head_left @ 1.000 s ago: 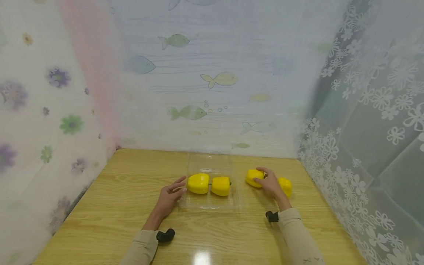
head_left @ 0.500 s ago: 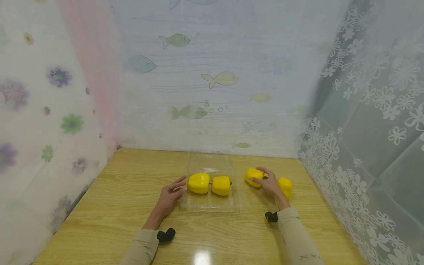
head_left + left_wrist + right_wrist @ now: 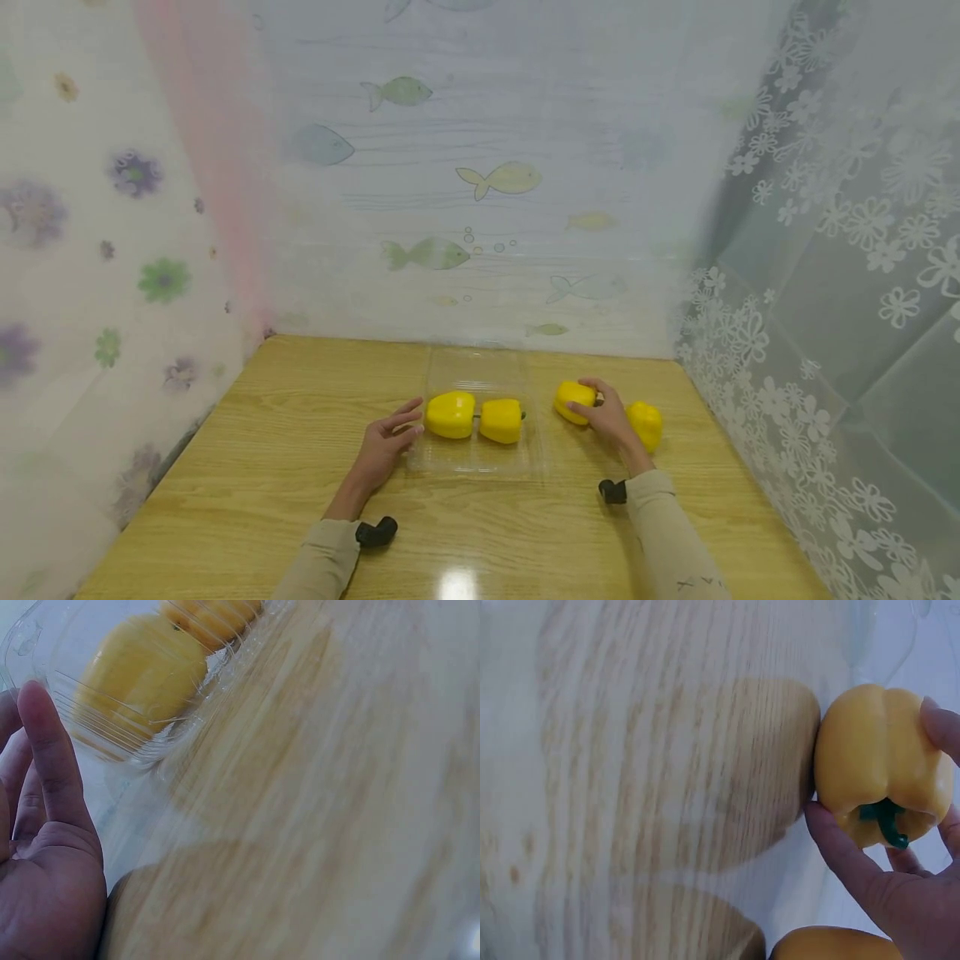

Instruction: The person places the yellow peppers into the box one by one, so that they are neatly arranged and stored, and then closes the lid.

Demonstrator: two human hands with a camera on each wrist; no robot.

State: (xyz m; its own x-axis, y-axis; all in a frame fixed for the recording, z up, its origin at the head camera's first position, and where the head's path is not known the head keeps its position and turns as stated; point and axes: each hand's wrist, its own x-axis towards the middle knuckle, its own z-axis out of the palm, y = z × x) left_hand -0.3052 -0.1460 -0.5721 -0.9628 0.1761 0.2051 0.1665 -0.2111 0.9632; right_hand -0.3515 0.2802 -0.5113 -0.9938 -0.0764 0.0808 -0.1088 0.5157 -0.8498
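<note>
My right hand grips a yellow bell pepper, thumb on one side and fingers on the other. In the right wrist view its green stem faces back toward the palm. The left hand is at the left side of a clear plastic clamshell box, fingers extended with the tips right at its wall. Inside the box lie two more yellow bell peppers, a larger one on the left and a smaller one on the right. Another yellow bell pepper lies behind my right wrist, partly hidden by it.
The box's lid stands open toward the back. Everything sits on a wood-grain table, bounded by a fish-print curtain at the back and flowered curtains on the left and right. Black wrist mounts stick out from both sleeves.
My right hand and the bell pepper it holds have shifted very slightly to the left. The left hand and the box stay where they were.
</note>
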